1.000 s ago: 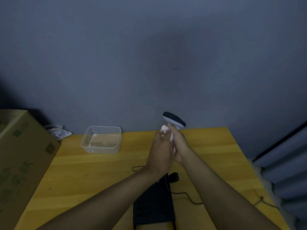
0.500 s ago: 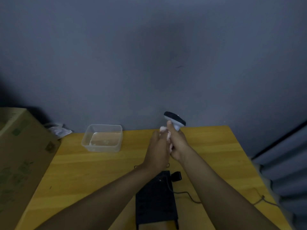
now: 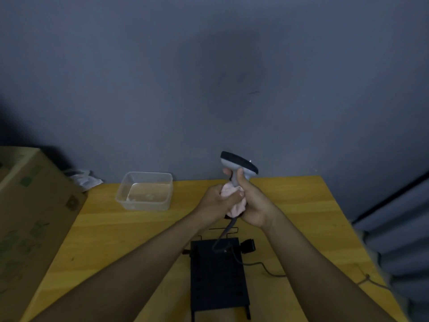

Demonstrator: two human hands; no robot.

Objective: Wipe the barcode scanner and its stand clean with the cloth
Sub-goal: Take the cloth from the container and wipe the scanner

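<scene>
A grey barcode scanner with a black head is held upright above the wooden table. My right hand grips its handle. A pale pink cloth is wrapped around the lower handle, and my left hand is closed on that cloth. The scanner's dark cable hangs down to a black flat stand lying on the table nearer to me.
A clear plastic tub with some water stands at the back left of the table. A large cardboard box fills the left side. Crumpled wrapping lies behind it. A grey curtain hangs at the right.
Both hands lifted the scanner slightly, leaving more of its head clear of them. The cloth in my left hand has slid lower on the handle, and the hanging cable now shows.
</scene>
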